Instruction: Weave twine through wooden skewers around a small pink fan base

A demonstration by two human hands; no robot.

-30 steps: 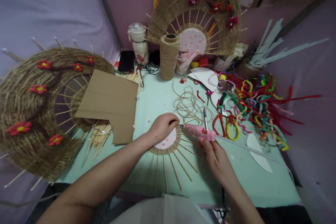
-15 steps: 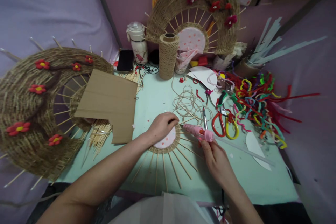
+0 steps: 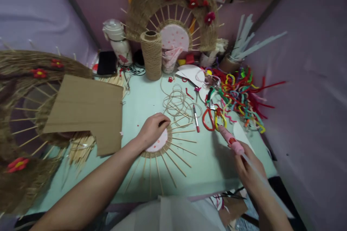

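Note:
My left hand (image 3: 154, 129) is closed in a pinch on the twine at the upper edge of a small woven disc (image 3: 169, 140). The strand between its fingertips is mostly hidden. The disc has a white centre with pink-red spots, a twine-woven rim and thin wooden sticks fanning out to the right and toward me. My right hand (image 3: 248, 160) grips a pink hot glue gun (image 3: 230, 141) by its handle, over the right part of the table. A long clear glue stick (image 3: 267, 184) sticks out of its back. Loose coils of twine (image 3: 177, 101) lie just beyond the disc.
Scissors (image 3: 212, 110) and a pen (image 3: 195, 118) lie to the right, before tangled pipe cleaners (image 3: 241, 94). A twine spool (image 3: 151, 56), a bottle (image 3: 118, 41) and a woven arch (image 3: 141, 11) stand behind. Cardboard (image 3: 86, 112) covers the left, over wooden sticks (image 3: 81, 149).
My right hand has drawn the glue gun away from the disc, to the right and toward me. My left hand stays at the rim. The whole view has shifted.

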